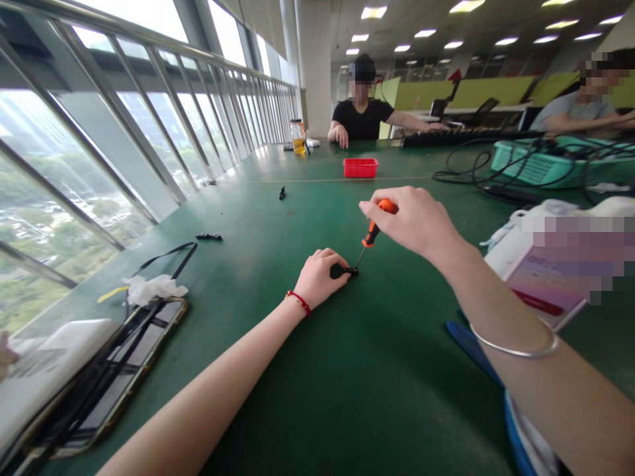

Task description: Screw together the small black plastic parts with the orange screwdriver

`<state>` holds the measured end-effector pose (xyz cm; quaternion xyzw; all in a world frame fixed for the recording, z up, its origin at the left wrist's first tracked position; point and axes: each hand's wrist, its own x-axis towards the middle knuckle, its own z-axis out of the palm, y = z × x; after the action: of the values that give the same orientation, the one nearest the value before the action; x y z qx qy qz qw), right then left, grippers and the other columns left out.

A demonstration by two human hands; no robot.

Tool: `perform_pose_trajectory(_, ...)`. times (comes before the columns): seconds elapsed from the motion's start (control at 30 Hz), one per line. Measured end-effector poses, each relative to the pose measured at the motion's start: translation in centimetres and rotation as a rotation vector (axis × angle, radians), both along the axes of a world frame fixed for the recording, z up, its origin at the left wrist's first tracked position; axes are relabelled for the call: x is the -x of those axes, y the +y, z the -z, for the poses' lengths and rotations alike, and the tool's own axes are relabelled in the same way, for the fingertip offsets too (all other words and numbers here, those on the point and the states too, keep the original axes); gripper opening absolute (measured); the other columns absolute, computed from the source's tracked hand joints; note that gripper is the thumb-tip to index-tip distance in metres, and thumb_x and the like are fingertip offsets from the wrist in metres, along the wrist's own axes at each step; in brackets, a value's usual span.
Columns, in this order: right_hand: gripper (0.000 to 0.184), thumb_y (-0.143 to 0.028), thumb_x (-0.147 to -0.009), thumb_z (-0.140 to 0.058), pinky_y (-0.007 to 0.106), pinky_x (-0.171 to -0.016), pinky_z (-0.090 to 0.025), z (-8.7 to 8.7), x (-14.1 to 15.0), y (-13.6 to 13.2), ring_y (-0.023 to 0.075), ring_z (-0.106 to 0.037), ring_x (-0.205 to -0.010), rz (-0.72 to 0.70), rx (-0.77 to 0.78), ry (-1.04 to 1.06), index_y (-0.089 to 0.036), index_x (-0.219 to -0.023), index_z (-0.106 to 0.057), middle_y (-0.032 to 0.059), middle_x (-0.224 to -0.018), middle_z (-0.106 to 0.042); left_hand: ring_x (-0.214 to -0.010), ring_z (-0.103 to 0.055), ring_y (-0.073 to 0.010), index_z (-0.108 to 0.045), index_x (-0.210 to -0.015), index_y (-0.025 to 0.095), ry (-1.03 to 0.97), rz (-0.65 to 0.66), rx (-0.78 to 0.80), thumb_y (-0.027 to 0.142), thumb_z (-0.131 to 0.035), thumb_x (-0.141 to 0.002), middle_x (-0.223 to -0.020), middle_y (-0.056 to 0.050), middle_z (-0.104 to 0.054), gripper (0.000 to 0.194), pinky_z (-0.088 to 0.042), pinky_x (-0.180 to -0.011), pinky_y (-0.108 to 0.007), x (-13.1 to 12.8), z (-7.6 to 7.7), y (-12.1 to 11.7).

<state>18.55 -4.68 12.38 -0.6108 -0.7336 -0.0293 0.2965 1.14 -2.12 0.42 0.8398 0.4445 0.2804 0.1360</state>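
Near the middle of the green table [278,370], my left hand [320,277] is closed around a small black part [338,271] with a rounded end, held low against the tabletop. My fingers cover some of the part, and I cannot make out its exact kind. Above and to the right, my right hand [417,215] grips the orange and black handle of a screwdriver [371,233]. The screwdriver leans, with its thin shaft running down to the left. Its tip meets the right end of the black part.
Further back are a red plastic tray [360,169], small black pieces [282,193], and a jar [297,137]. A teal basket [536,165] with cables and a pink-white box [540,277] stand right. A framed panel [149,344] lies left. Two people sit beyond.
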Motion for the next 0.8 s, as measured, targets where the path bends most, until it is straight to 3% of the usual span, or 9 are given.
perform_pose_trajectory(0.07,0.038,-0.049,-0.083,-0.042,0.028,-0.053,-0.028,0.01,-0.05,0.01,0.0163,-0.048,-0.057,0.006,0.0,-0.003,-0.022,-0.064,-0.061,0.0024,-0.058,-0.056,-0.093,-0.055,-0.0218,-0.067,-0.082,0.02,-0.001,0.001,-0.001,0.024,-0.062,-0.075,-0.095,-0.004,-0.064,0.009,-0.045,-0.087,-0.037,-0.01,-0.01,0.01)
perform_pose_trajectory(0.17,0.02,-0.04,-0.077,-0.051,0.027,-0.054,-0.029,0.09,0.07,0.05,0.0155,-0.049,-0.058,-0.005,-0.025,0.016,-0.024,-0.08,-0.063,0.0008,-0.065,-0.06,-0.093,-0.055,-0.0217,-0.067,-0.082,0.02,-0.005,0.004,-0.001,0.024,-0.062,-0.075,-0.094,-0.004,-0.064,0.01,-0.045,-0.086,-0.037,-0.02,0.02,0.02)
perform_pose_trajectory(0.23,0.02,-0.039,-0.074,-0.053,0.026,-0.054,-0.029,0.21,0.3,0.07,0.015,-0.049,-0.058,-0.013,-0.018,0.028,-0.024,-0.085,-0.061,-0.0001,-0.067,-0.061,-0.093,-0.055,-0.0216,-0.067,-0.082,0.02,-0.006,0.003,-0.001,0.024,-0.062,-0.075,-0.094,-0.003,-0.064,0.01,-0.045,-0.086,-0.036,-0.03,0.04,0.0)
perform_pose_trajectory(0.4,0.028,-0.047,-0.078,-0.048,0.027,-0.053,-0.028,0.58,0.76,0.1,0.0158,-0.049,-0.058,0.023,-0.003,-0.001,-0.023,-0.069,-0.058,0.0011,-0.062,-0.058,-0.093,-0.055,-0.0215,-0.066,-0.082,0.019,-0.004,-0.001,-0.002,0.024,-0.062,-0.074,-0.094,-0.004,-0.064,0.01,-0.044,-0.086,-0.036,-0.05,0.01,-0.07)
perform_pose_trajectory(0.47,0.017,-0.04,-0.073,-0.054,0.026,-0.053,-0.028,0.61,0.77,0.08,0.0153,-0.048,-0.057,0.021,-0.008,0.004,-0.024,-0.078,-0.058,-0.0007,-0.064,-0.059,-0.092,-0.055,-0.0214,-0.066,-0.082,0.019,-0.002,0.002,-0.002,0.024,-0.062,-0.074,-0.094,-0.004,-0.064,0.01,-0.044,-0.086,-0.036,-0.04,-0.01,-0.06)
perform_pose_trajectory(0.57,0.026,-0.037,-0.068,-0.058,0.025,-0.052,-0.028,0.57,0.79,0.02,0.0146,-0.047,-0.054,0.012,-0.003,0.01,-0.025,-0.091,-0.056,-0.0024,-0.065,-0.059,-0.091,-0.055,-0.0213,-0.067,-0.083,0.019,-0.003,0.006,-0.007,0.023,-0.062,-0.075,-0.093,-0.004,-0.064,0.01,-0.044,-0.086,-0.036,-0.02,0.01,-0.01)
perform_pose_trajectory(0.63,0.023,-0.044,-0.073,-0.055,0.026,-0.052,-0.027,0.58,0.85,0.0,0.0151,-0.047,-0.055,0.023,-0.027,0.004,-0.024,-0.084,-0.056,-0.0011,-0.063,-0.058,-0.092,-0.055,-0.0213,-0.067,-0.083,0.019,-0.008,0.005,-0.01,0.024,-0.062,-0.075,-0.093,-0.004,-0.064,0.01,-0.044,-0.086,-0.036,0.0,0.04,0.01)
perform_pose_trajectory(0.7,0.031,-0.051,-0.08,-0.046,0.026,-0.052,-0.027,0.63,0.9,0.02,0.0158,-0.048,-0.056,0.038,-0.05,-0.008,-0.023,-0.071,-0.056,0.0009,-0.061,-0.057,-0.092,-0.055,-0.0213,-0.067,-0.083,0.019,-0.013,0.005,-0.011,0.024,-0.062,-0.075,-0.094,-0.004,-0.064,0.01,-0.044,-0.086,-0.036,0.01,0.06,0.0)
perform_pose_trajectory(0.8,0.029,-0.045,-0.083,-0.043,0.027,-0.052,-0.026,0.66,0.88,0.04,0.0157,-0.048,-0.056,0.054,-0.069,-0.017,-0.022,-0.071,-0.056,0.0013,-0.061,-0.057,-0.092,-0.055,-0.0214,-0.067,-0.083,0.019,-0.011,0.005,-0.005,0.023,-0.062,-0.075,-0.094,-0.004,-0.064,0.01,-0.044,-0.086,-0.036,-0.01,0.04,-0.02)
